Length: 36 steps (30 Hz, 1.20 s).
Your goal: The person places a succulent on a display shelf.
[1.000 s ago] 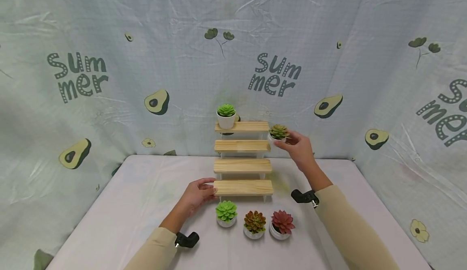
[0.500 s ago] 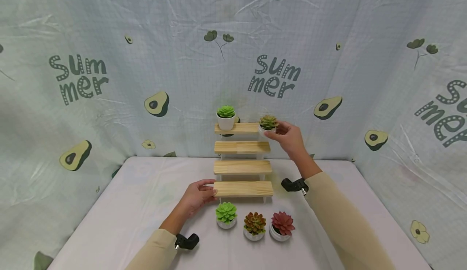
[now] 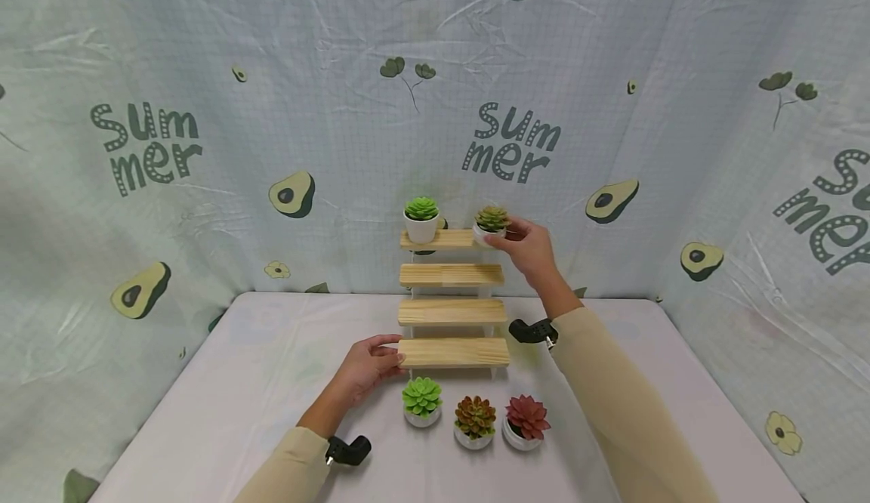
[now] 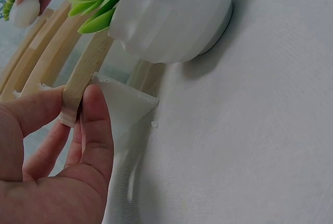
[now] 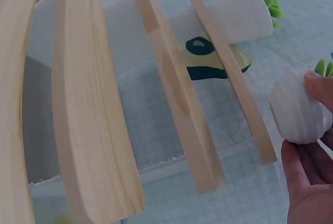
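Observation:
A tiered wooden stand (image 3: 454, 311) with stepped planks stands at the table's back. My left hand (image 3: 367, 367) pinches the left end of its lowest plank (image 4: 83, 73) between thumb and fingers. My right hand (image 3: 530, 248) grips the white pot (image 5: 297, 110) of a dull green succulent (image 3: 492, 218) at the right end of the top plank (image 5: 234, 78). In the right wrist view a small gap shows between pot and plank. On the top plank's left end sits a bright green succulent (image 3: 421, 220) in a white pot.
In front of the stand, a light green succulent (image 3: 421, 399), a brown-orange succulent (image 3: 474, 420) and a red succulent (image 3: 526, 420) stand in white pots on the white-covered table (image 3: 272, 359). Behind hangs a printed curtain (image 3: 353, 133).
My right hand has carried the dull green succulent leftward and up, from beside the stand to over the top plank's right end. The left hand has stayed on the lowest plank.

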Available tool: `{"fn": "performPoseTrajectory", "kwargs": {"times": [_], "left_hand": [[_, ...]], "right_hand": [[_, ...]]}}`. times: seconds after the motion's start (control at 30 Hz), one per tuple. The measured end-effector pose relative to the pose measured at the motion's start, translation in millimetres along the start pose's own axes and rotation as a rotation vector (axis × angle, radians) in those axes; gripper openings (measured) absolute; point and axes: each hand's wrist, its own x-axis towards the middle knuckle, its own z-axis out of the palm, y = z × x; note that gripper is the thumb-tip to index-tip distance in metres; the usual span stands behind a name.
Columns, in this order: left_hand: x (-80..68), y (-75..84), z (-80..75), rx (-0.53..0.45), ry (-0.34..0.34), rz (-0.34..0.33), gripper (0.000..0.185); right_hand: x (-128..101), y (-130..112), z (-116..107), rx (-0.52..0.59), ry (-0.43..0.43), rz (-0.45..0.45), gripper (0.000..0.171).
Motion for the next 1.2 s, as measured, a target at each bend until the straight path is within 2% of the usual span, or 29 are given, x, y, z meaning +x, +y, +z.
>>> {"fn": "performPoseTrajectory", "kwargs": {"times": [0.37,1.2], "left_hand": [[1.3,-1.4,-1.2,0.014,-0.003,-0.002,0.045],[1.0,2.0,-1.2,0.018,-0.007,-0.016,0.045]], "right_hand": [[6,-2,10,-0.049,0.002,-0.02,0.055],[17,-6,20,-0.137,0.023,-0.013,0.055]]}}
